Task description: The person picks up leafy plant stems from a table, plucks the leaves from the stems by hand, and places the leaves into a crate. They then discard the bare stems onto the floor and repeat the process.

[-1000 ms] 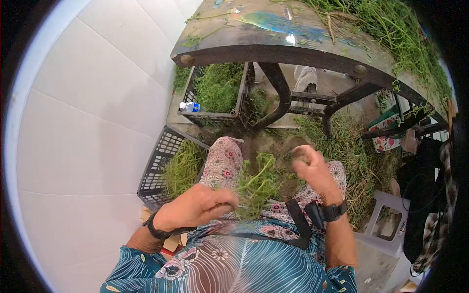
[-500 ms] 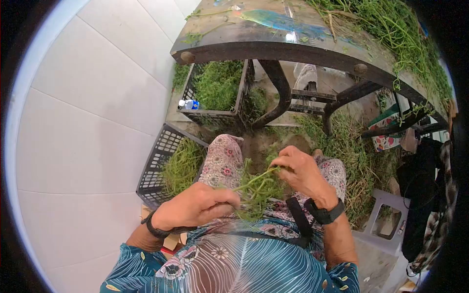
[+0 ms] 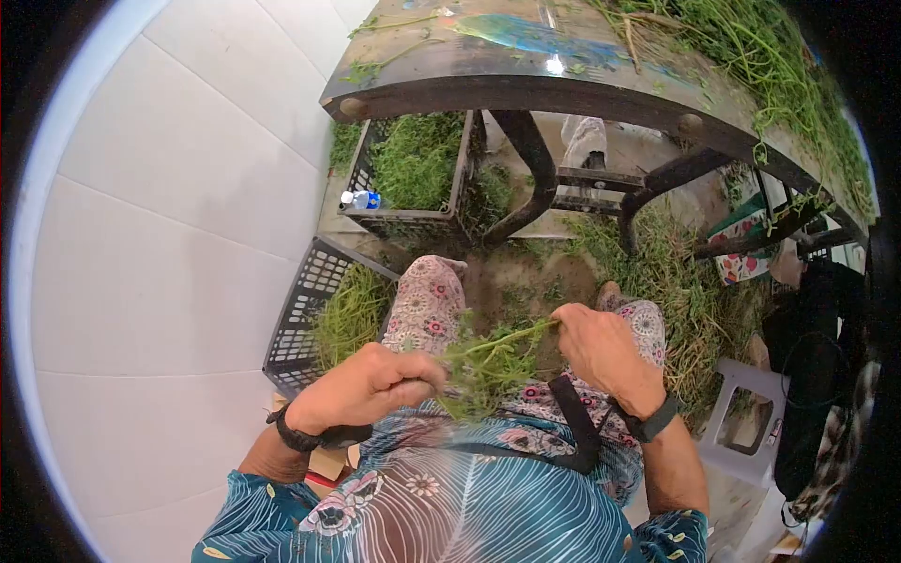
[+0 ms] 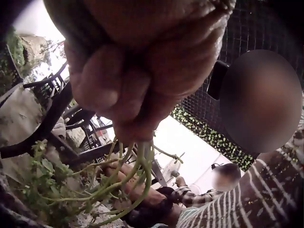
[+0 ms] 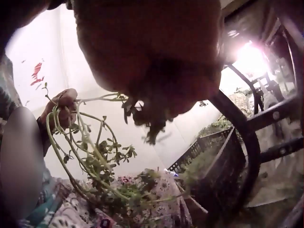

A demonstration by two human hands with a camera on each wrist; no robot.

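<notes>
My left hand (image 3: 380, 385) grips a bunch of long green leafy stems (image 3: 493, 371) over the lap. In the left wrist view the stems (image 4: 128, 178) come out below its curled fingers and droop in loops. My right hand (image 3: 610, 352) pinches the far end of one stem, which stretches between the two hands. Seen from the right wrist, leafy sprigs (image 5: 151, 124) stick out beneath the right hand's fingers, which are dark in shadow. Most of the bunch's leaves hang above the flowered trousers (image 3: 427, 305).
A black crate (image 3: 305, 291) with pale green stems stands by the left knee. Behind it, another crate (image 3: 375, 220) holds leafy greens and a small bottle (image 3: 359, 200). A table (image 3: 450, 80) heaped with greens rises ahead. Cut stems litter the floor (image 3: 694, 310) beside a plastic stool (image 3: 746, 418).
My right hand came in to the bunch, took hold of a stem's end, and has drawn slightly right with it. The left hand kept its grip, shifting slightly left.
</notes>
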